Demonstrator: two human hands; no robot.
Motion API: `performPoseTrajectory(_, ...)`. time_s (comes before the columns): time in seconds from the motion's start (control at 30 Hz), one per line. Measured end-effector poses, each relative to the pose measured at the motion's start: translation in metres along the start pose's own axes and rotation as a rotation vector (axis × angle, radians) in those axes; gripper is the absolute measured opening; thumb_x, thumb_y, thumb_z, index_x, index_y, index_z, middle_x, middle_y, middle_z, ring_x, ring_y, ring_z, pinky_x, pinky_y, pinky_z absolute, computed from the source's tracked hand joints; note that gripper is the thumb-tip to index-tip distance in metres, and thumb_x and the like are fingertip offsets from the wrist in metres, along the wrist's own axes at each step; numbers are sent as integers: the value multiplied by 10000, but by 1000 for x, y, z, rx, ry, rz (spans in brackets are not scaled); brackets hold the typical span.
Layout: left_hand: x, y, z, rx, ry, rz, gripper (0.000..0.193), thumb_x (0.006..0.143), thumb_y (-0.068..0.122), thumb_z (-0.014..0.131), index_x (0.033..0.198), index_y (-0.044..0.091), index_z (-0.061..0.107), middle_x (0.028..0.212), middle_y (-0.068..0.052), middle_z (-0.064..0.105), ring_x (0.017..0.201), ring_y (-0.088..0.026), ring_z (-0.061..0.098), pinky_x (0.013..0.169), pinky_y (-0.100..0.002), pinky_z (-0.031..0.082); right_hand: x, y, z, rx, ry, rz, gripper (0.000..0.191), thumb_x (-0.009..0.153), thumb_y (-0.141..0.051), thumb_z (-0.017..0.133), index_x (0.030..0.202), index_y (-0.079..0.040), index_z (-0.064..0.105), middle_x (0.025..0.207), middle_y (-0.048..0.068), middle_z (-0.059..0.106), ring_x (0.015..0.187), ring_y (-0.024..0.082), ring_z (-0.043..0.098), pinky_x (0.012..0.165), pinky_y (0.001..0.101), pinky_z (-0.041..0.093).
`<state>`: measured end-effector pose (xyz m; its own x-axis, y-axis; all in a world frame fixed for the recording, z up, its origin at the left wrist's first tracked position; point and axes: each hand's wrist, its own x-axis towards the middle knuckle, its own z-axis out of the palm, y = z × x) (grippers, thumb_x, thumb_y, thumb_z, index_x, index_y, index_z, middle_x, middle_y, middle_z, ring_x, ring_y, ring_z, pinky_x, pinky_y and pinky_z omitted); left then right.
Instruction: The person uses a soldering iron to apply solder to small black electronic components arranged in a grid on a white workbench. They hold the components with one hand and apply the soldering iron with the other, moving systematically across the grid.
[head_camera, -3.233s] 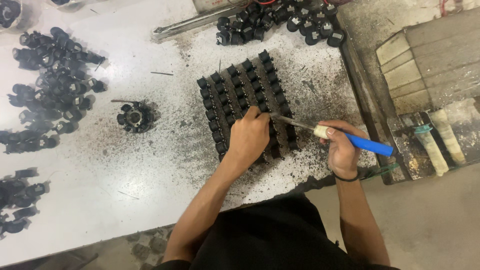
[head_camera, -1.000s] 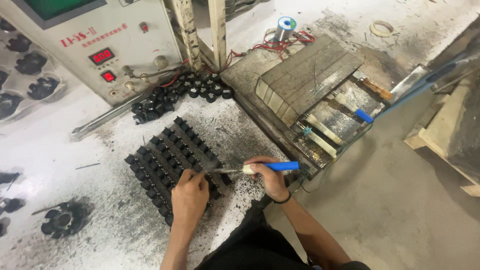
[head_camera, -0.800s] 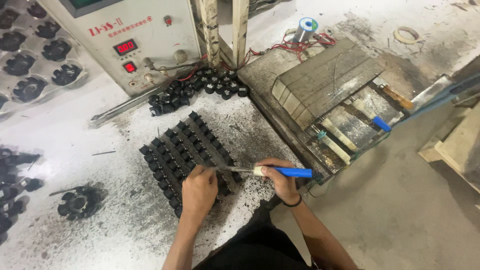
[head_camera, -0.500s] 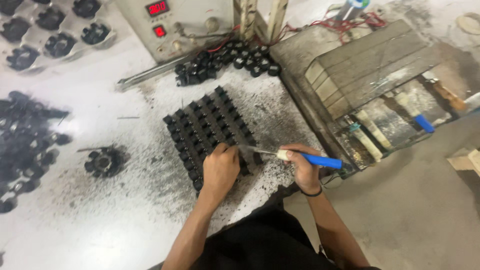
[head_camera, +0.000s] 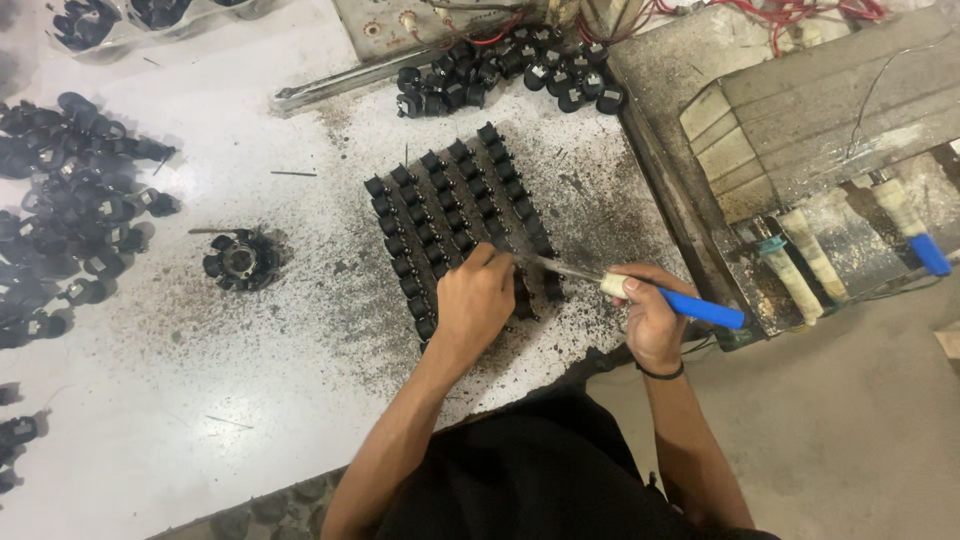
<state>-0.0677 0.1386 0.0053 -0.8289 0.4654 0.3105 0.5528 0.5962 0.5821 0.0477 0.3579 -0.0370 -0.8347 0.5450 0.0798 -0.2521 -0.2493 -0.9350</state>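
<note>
Block of parts: a tight grid of small black components (head_camera: 455, 215) stands on the white, soot-speckled bench (head_camera: 200, 400), its rows running diagonally from near-left to far-right.
Left hand: the left hand (head_camera: 475, 300) lies palm-down on the near edge of the grid, fingers curled together over the closest rows and touching them; it presses on the block, and I cannot tell whether it pinches one piece.
Right hand: the right hand (head_camera: 645, 315) is clamped on the blue-handled tool (head_camera: 640, 288), just beside the grid's near-right corner.
Tool axis: the handle points right and slightly toward the person; the thin metal shaft runs left and a little away, the tip ending at the left fingertips.
Key relation: the tip meets the grid right where the left hand holds it, so both hands converge on the near-right rows; the left hand is the one on the block.
Around: loose black parts (head_camera: 510, 70) lie beyond the grid, more heaped at far left (head_camera: 70, 200).
</note>
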Motion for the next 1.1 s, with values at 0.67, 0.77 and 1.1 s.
performPoseTrajectory(0.67,-29,18,-12,-44,0,33,183,881,54,688,1042,83,770,955,-93,691,643,-326,709,556,-424,580,-41,-10,-14,-106,11,-64,244,904,-59,611,1037,115,718,916,191,705,728,226,646,659,309,514)
performPoseTrajectory(0.77,-28,15,-8,-23,-25,36,170,875,62,686,1025,69,765,956,-108,684,638,-333,705,543,-425,577,-44,-11,-9,-128,29,-69,220,900,-52,616,1020,108,707,939,198,709,724,223,653,651,308,523)
performPoseTrajectory(1.1,-22,16,-7,-23,-83,28,126,900,70,671,985,47,760,932,-134,655,606,-339,699,518,-431,573,-29,-16,-8,-67,35,95,225,924,-69,600,1012,92,731,815,176,697,663,195,616,589,289,477)
